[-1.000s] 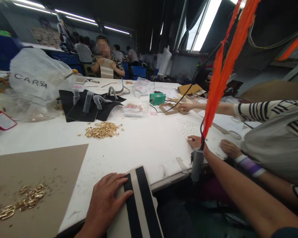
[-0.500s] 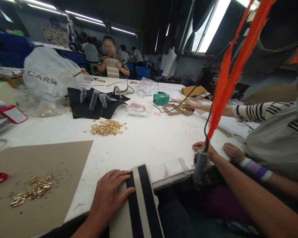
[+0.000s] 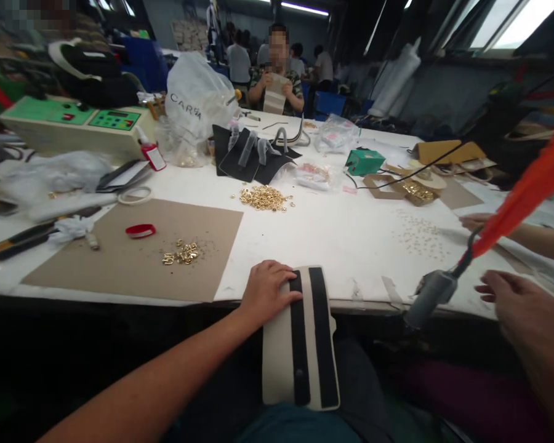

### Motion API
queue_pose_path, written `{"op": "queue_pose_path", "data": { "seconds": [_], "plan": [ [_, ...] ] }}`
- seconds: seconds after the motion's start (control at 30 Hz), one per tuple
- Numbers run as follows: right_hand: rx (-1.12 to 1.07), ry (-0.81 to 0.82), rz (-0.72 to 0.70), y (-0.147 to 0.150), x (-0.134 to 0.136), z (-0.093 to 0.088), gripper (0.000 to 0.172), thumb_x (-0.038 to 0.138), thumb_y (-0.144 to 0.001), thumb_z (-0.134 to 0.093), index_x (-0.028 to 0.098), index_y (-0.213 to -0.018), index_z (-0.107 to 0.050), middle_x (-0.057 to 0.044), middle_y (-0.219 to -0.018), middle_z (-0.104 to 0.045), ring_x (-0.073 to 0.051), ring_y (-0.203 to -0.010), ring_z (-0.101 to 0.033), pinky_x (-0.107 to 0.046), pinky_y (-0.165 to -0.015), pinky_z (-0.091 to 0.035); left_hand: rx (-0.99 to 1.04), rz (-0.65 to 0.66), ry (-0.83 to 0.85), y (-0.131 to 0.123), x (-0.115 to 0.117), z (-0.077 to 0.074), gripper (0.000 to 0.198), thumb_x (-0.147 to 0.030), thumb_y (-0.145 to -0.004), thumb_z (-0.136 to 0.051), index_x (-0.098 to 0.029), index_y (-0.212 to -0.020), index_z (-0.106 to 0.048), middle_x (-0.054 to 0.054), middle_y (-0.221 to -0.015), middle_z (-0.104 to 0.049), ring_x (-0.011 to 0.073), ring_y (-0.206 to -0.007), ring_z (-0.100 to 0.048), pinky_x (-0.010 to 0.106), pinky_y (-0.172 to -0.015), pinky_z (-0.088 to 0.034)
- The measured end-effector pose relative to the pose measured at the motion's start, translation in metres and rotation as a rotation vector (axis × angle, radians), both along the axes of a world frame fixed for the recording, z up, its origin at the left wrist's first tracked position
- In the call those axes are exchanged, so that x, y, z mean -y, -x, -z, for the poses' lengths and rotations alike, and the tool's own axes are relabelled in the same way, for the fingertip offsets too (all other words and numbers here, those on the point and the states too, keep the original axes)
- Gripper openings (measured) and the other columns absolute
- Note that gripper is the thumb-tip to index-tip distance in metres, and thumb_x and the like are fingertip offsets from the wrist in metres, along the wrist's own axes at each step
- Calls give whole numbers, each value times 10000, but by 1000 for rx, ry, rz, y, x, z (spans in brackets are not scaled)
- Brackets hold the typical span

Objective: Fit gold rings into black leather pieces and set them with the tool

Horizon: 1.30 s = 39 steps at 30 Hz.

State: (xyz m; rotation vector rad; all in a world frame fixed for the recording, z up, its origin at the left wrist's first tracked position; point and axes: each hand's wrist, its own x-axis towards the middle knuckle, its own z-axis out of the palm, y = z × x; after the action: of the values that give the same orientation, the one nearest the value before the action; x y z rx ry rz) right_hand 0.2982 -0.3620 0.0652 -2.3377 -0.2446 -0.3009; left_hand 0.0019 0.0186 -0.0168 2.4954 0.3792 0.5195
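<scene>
My left hand [image 3: 270,289] grips the upper left part of a beige panel [image 3: 277,363], with fingers and thumb reaching onto its first black strip. Two black strips run lengthwise along the panel, which leans from the table edge toward my lap. At the right, over the table's front edge, my right hand [image 3: 524,307] has its fingers bent together; anything between the fingertips is too small to make out. Small pieces [image 3: 420,237] lie scattered on the white table [image 3: 323,237] up and left of it.
Gold rings [image 3: 265,198] are heaped mid-table; more gold links [image 3: 182,252] sit on brown board [image 3: 133,264]. A grey tool [image 3: 431,298] hangs near orange strips [image 3: 530,184]. Another person's hand [image 3: 475,221] is at the right. Farther back are black pieces [image 3: 226,157] and a green box [image 3: 364,161].
The view has swung left, bringing the green-topped machine into sight. My right hand has drawn back from the scattered pieces. The other person's hand has left the gold-filled box. My left hand keeps its hold.
</scene>
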Motion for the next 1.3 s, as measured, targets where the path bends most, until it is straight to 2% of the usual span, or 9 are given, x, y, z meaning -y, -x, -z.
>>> {"op": "queue_pose_path", "data": {
  "seconds": [0.1, 0.17, 0.27, 0.4, 0.5, 0.6, 0.83, 1.0, 1.3],
  "plan": [
    [17, -88, 136, 70, -12, -16, 321, 686, -870, -631, 434, -1025, -757, -146, -984, -782, -335, -985, -732, -550, -778, -499, 8, 3, 10, 0, 1, 2, 394, -430, -761, -934, -292, -1097, -781, 10, -1256, -776, 302, -1250, -602, 503, -1079, -401],
    [-72, -14, -1, 116, -41, -14, 319, 646, -841, -672, 371, -977, -759, -110, -865, -780, -305, -868, -732, -498, -789, -517, 12, 6, 13, 0, 1, 2, 389, -428, -765, -931, -291, -1098, -783, 11, -1254, -776, 299, -1240, -601, 503, -1085, -398],
    [-343, -85, -410, 162, -109, 5, 406, 638, -806, -698, 265, -958, -745, -51, -754, -758, -267, -706, -704, -417, -734, -543, 11, 9, 11, 0, 1, 2, 383, -431, -779, -921, -289, -1107, -785, 21, -1260, -772, 297, -1238, -599, 496, -1087, -398],
    [-472, -62, -738, 174, -190, 37, 354, 539, -915, -606, 218, -999, -731, -18, -759, -729, -231, -752, -691, -352, -757, -516, 14, 19, 7, 2, 2, 3, 397, -453, -791, -909, -285, -1128, -783, 24, -1268, -768, 296, -1246, -591, 486, -1077, -398],
    [-350, 51, -891, 169, -218, 52, 250, 434, -941, -589, 230, -941, -734, -16, -875, -721, -215, -858, -665, -336, -823, -478, 24, 11, 15, 3, 3, 5, 391, -461, -804, -898, -288, -1135, -785, 22, -1266, -769, 296, -1243, -587, 484, -1073, -394],
    [-279, 134, -967, 166, -226, 60, 212, 377, -943, -578, 233, -908, -729, -18, -912, -683, -211, -904, -644, -330, -844, -456, 42, 16, 28, 4, 3, 6, 363, -455, -820, -885, -282, -1123, -785, 16, -1259, -771, 290, -1241, -588, 475, -1064, -398],
    [-246, 165, -921, 168, -230, 67, 195, 375, -916, -584, 242, -902, -726, -27, -922, -696, -227, -908, -653, -351, -844, -459, 30, 26, 4, 4, 1, 7, 360, -460, -836, -872, -292, -1138, -775, 7, -1276, -765, 285, -1249, -582, 486, -1068, -397],
    [-345, 149, -848, 164, -236, 66, 168, 380, -859, -626, 245, -883, -722, -3, -834, -718, -217, -785, -656, -349, -759, -462, 37, 28, -26, 3, 1, 8, 394, -480, -819, -884, -285, -1141, -770, -7, -1271, -766, 284, -1241, -586, 504, -1058, -408],
    [-483, 159, -902, 154, -241, 62, 199, 422, -822, -652, 226, -806, -683, 21, -732, -678, -189, -696, -602, -316, -665, -419, 105, 40, -27, 7, 0, 17, 368, -459, -825, -883, -292, -1137, -784, 0, -1305, -760, 290, -1278, -589, 500, -1117, -415]
  ]
}}
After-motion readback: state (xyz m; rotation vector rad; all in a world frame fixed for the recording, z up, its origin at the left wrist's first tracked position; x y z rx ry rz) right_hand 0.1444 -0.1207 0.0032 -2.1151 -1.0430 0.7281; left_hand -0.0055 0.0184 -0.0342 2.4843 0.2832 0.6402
